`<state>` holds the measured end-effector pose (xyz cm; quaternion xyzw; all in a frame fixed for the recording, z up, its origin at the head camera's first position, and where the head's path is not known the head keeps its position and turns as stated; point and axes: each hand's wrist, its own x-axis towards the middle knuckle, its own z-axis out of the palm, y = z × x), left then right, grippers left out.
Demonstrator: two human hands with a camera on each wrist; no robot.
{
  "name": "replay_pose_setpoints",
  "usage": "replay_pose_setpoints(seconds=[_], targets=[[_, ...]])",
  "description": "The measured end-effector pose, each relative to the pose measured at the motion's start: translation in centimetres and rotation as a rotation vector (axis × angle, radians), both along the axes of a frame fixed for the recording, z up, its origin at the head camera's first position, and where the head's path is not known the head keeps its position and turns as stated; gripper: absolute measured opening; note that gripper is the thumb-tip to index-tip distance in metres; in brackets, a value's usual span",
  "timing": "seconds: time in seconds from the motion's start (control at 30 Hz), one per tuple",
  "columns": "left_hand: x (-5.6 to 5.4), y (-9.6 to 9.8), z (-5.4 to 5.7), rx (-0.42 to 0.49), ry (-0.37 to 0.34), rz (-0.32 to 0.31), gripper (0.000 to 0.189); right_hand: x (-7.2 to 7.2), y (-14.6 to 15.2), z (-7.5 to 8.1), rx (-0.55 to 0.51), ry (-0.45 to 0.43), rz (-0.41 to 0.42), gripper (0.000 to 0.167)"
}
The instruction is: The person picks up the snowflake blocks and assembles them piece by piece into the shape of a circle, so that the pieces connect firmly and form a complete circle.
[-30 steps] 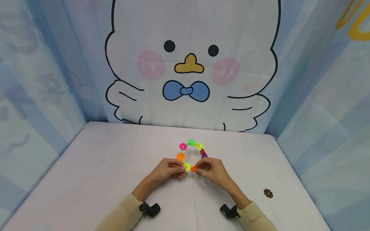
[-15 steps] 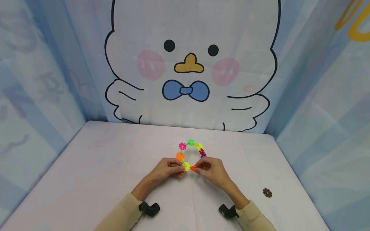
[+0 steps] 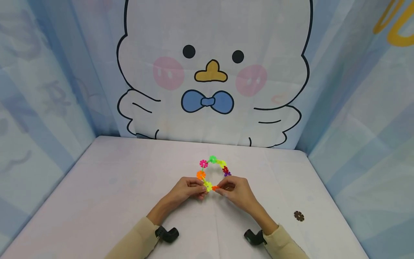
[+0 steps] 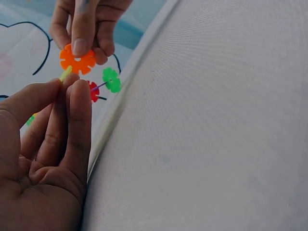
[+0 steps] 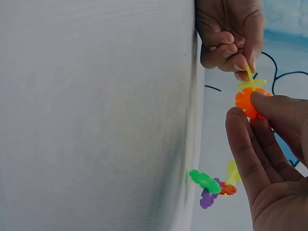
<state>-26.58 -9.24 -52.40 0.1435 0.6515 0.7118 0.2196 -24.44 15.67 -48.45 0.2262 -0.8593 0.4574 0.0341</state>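
Observation:
Slotted plastic snowflake discs, linked edge to edge, form a ring held up over the table. My left hand (image 3: 190, 187) pinches a yellow snowflake disc (image 3: 208, 186) between thumb and fingertips at the ring's near side. From the other side, my right hand (image 3: 237, 189) pinches an orange snowflake disc (image 5: 245, 102), its edge right at the yellow one. In the left wrist view the orange disc (image 4: 77, 61) shows its flat face, the yellow one only its edge. Red (image 3: 225, 169), purple (image 3: 228, 174), pink (image 3: 203, 163) and green (image 3: 212, 159) discs follow around the ring. My right fingers hide part of it.
A loose brown snowflake disc (image 3: 299, 216) lies on the white-covered table (image 3: 129, 172), right of my right forearm. Printed cloth (image 3: 207, 122) hangs behind the table and at both sides. A black wrist camera (image 3: 168, 235) sits on each wrist.
The orange disc in my right hand has tilted a little and looks flatter in the head view. Otherwise both hands keep their place and their pinch.

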Motion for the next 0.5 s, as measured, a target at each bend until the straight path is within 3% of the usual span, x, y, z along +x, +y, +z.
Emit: replay_pose_setpoints(seconds=[0.23, 0.5], targets=[[0.01, -0.01, 0.05, -0.003, -0.017, 0.016, 0.02, 0.03, -0.28, 0.11, 0.02, 0.0, -0.022, 0.012], [0.02, 0.07, -0.02, -0.007, -0.029, 0.026, 0.016, 0.23, -0.54, 0.11, 0.028, 0.098, -0.002, 0.012]])
